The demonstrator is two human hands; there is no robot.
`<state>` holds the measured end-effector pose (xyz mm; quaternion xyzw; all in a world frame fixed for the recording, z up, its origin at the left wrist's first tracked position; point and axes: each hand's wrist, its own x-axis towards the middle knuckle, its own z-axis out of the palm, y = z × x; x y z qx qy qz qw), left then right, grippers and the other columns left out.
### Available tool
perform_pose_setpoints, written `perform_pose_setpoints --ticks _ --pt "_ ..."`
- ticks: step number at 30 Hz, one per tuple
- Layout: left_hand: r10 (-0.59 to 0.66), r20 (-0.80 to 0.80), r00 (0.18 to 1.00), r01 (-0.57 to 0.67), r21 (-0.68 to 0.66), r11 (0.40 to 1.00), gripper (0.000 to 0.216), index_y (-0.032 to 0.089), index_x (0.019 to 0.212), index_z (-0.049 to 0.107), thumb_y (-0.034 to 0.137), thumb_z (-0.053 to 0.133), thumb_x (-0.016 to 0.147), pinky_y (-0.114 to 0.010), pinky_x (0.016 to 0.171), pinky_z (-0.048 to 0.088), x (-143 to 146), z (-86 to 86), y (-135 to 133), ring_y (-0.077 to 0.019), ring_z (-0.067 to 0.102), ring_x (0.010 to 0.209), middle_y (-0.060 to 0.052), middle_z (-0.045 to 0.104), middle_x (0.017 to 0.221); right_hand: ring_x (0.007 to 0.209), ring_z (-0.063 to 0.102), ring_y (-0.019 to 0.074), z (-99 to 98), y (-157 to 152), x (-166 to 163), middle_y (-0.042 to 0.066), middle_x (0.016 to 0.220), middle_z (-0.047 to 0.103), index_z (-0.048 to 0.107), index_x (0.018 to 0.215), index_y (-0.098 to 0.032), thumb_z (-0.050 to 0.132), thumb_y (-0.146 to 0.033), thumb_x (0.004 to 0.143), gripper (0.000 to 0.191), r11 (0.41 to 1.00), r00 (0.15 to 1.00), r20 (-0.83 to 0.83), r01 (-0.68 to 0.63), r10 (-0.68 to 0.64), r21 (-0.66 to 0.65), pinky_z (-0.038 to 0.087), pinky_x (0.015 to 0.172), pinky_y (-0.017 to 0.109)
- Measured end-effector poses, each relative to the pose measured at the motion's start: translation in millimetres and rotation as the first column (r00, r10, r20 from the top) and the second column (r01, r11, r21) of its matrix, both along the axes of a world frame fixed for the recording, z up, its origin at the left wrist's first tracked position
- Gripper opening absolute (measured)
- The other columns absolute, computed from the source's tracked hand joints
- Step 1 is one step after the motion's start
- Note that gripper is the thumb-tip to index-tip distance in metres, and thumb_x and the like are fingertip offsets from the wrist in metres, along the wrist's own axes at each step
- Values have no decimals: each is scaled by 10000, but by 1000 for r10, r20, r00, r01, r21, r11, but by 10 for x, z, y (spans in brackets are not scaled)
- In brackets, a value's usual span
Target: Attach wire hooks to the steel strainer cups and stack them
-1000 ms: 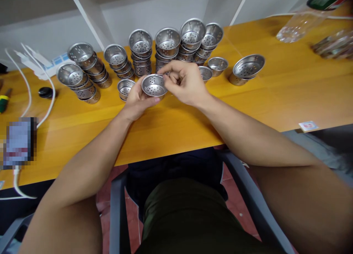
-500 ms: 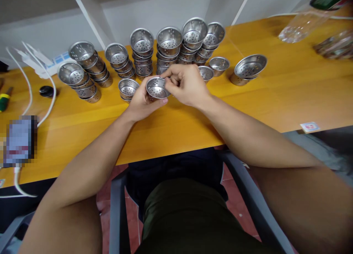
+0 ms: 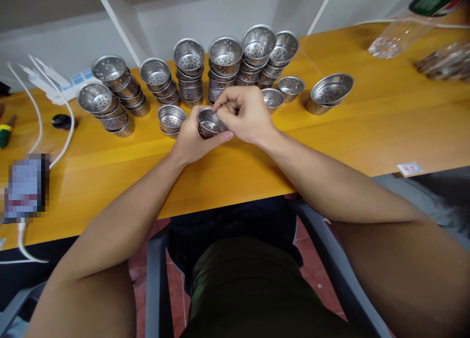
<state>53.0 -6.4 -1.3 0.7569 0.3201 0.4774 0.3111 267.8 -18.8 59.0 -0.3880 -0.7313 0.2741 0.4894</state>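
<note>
My left hand (image 3: 194, 136) is wrapped round a small perforated metal cup (image 3: 210, 124), thumb along its near side. The cup is tilted, its open mouth up and towards me. Over its right rim is my right hand (image 3: 245, 114), thumb and fingers pinched together; whether they grip the rim or something small is hidden. Just left of my left hand sits another pair of nested perforated cups (image 3: 172, 119). Behind my right hand are two low metal cups, one nearer (image 3: 272, 99) and one farther (image 3: 291, 88).
Stacks of perforated cups (image 3: 188, 69) line the back of the wooden table (image 3: 235, 181). Tilted cups (image 3: 331, 90) stand at right, beyond them a clear bottle (image 3: 396, 38). At left lie a phone (image 3: 25, 189), white cables (image 3: 69, 132) and a black cap (image 3: 61, 122).
The held cup and my left hand have shifted slightly right and towards me. My right hand stays pinched at the cup's rim, now covering more of its right side.
</note>
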Motion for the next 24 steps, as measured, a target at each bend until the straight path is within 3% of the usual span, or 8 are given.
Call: perform_pose_setpoints --ticks 6,16,20,24 --pt "-8 19 1000 8 -7 1000 926 265 1408 747 901 1089 829 -576 1275 665 -5 7 -3 -367 831 1325 -65 815 1232 661 509 181 -40 30 -15 -6 717 601 758 916 -262 869 -311 990 142 1000 1000 -28 3 -4 -10 457 592 333" --pt "4 94 996 2 -66 998 884 261 1246 749 866 1155 746 -540 1109 731 8 -10 10 -317 842 1129 -30 778 1092 695 583 183 -46 42 -34 17 802 708 772 969 -252 877 -356 1057 171 997 992 -101 -74 70 -34 508 601 316" --pt "-22 130 991 41 -139 989 843 263 1259 740 862 1123 805 -461 990 737 -14 -37 58 -281 849 1059 -32 823 1081 653 606 172 83 82 127 15 786 736 792 990 -253 907 -566 1101 351 952 957 -159 -267 243 -148 510 559 302" --pt "-99 202 974 136 -182 974 797 289 1291 739 924 1023 901 -391 775 694 -41 -114 130 -200 800 830 -10 843 1019 615 613 137 199 132 311 10 829 781 795 1049 -237 1079 -731 947 579 834 854 -181 -517 488 -191 501 536 277"
